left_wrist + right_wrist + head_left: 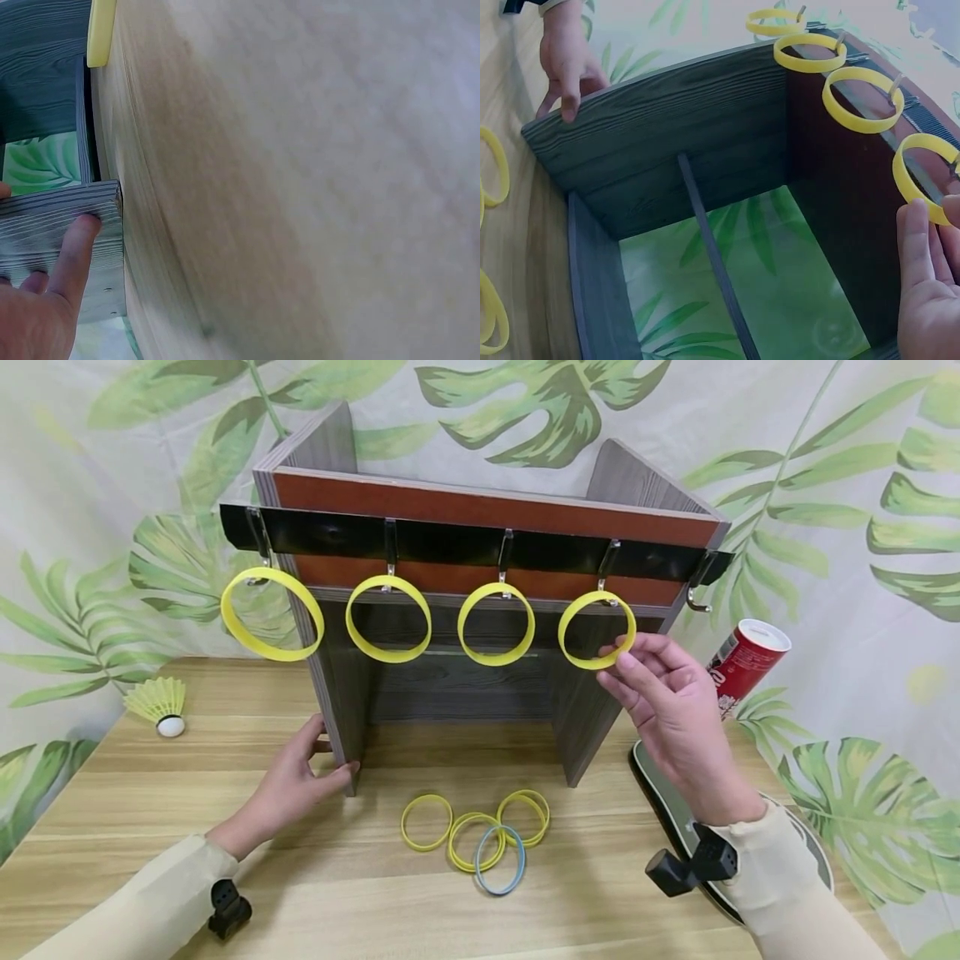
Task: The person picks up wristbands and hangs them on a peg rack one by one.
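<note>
Rings [388,656] of bright yellow hang in a row along the front of our grey wooden stand [487,500], one on each of four metal hooks [391,543] fixed to a black rail [450,543]; the rail has a fifth hook at its right end. Our right hand [678,710] is at the fourth ring [588,663] from the left, and its grip is nearly closed, thumb and fingers pinching the ring's lower edge while its top sits on the hook. Our left hand [292,789] is low down at the stand's left side panel [345,693]; there the grip takes the panel edge between thumb and fingers, the thumb over the front edge and the fingers on the outer face.

On the table [225,735] before the stand we see more yellow rings lying flat: a single ring [405,833] to the left, then a middle group [453,852] and a right-hand group [546,818] that touch or overlap. A blue ring [500,893] overlaps the middle group. We have a yellow shuttlecock [156,702] with a white base on the left side of the table. To the right, beyond our right hand, are a red can [750,664] and a flat, dark-rimmed thing [667,777], partly behind our forearm. Leaf-patterned cloth [510,410] hangs behind everything.
</note>
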Motion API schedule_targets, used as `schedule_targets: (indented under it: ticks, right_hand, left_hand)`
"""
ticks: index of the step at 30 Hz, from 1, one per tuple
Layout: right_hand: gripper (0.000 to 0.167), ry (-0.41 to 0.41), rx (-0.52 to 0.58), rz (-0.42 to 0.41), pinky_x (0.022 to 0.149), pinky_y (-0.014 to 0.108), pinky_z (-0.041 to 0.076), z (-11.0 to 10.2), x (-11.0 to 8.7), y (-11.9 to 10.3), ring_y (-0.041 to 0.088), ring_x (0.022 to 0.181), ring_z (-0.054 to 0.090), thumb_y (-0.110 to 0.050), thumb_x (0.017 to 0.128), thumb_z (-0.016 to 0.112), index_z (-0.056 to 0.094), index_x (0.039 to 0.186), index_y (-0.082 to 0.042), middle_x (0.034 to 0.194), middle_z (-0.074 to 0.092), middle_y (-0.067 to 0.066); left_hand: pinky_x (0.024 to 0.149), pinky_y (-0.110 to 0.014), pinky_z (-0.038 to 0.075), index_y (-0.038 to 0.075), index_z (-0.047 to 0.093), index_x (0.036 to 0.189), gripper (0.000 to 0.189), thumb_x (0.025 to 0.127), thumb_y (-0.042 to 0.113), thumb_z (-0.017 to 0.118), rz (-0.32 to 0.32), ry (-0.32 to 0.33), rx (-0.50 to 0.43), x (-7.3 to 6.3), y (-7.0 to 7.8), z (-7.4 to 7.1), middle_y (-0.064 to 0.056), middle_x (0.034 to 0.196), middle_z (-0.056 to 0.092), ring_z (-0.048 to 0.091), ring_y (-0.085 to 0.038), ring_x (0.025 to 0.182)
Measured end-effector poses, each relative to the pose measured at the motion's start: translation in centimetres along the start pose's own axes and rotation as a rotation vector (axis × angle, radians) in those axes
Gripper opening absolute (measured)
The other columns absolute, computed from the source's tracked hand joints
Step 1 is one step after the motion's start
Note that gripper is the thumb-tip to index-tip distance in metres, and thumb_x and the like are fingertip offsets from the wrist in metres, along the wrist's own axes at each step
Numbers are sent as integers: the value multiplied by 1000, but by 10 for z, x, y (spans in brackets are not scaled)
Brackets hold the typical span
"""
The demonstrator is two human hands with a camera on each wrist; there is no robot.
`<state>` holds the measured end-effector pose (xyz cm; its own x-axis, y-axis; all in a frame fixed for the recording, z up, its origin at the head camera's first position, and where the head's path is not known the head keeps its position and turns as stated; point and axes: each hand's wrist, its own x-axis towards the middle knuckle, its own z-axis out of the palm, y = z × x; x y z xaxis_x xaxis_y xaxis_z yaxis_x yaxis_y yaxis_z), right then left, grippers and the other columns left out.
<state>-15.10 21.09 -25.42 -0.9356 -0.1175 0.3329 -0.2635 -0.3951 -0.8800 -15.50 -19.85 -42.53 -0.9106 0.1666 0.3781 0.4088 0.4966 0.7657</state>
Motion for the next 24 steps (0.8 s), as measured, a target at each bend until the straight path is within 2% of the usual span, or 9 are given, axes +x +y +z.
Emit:
schedule_targets:
  ticks: [8, 15, 20, 24]
  right_hand:
    - [18, -14, -56, 7, 91, 26, 63, 0, -2, 4, 12, 100, 74, 2, 103, 58, 69, 112, -9, 106, 77, 2]
    - [20, -21, -47, 2, 89, 27, 63, -4, -4, 9, 13, 95, 78, 2, 103, 57, 71, 112, -10, 106, 79, 1]
    - [22, -84, -71, 7, 92, 27, 62, -9, -5, 18, 13, 99, 78, 2, 105, 55, 71, 113, -11, 108, 79, 1]
    - [23, -144, -93, 49, 93, 28, 62, -14, -5, 31, 14, 102, 77, 3, 105, 54, 71, 113, -11, 109, 78, 1]
  left_hand:
    - [89, -22, 56, 6, 47, 150, 70, 88, -3, 77, -16, -6, 4, 0, 2, -1, -20, 145, 59, 56, 5, 108]
    - [91, -20, 54, 4, 49, 148, 67, 88, -3, 76, 0, -1, 1, 0, 2, 1, -19, 143, 60, 57, 1, 108]
    - [91, -20, 54, 3, 46, 150, 70, 87, -4, 77, 3, 1, 8, 0, 2, 0, -20, 144, 59, 58, 1, 106]
    - [91, -19, 53, 4, 46, 151, 70, 88, -3, 77, 4, 2, 6, 0, 2, 0, -20, 144, 59, 58, 1, 107]
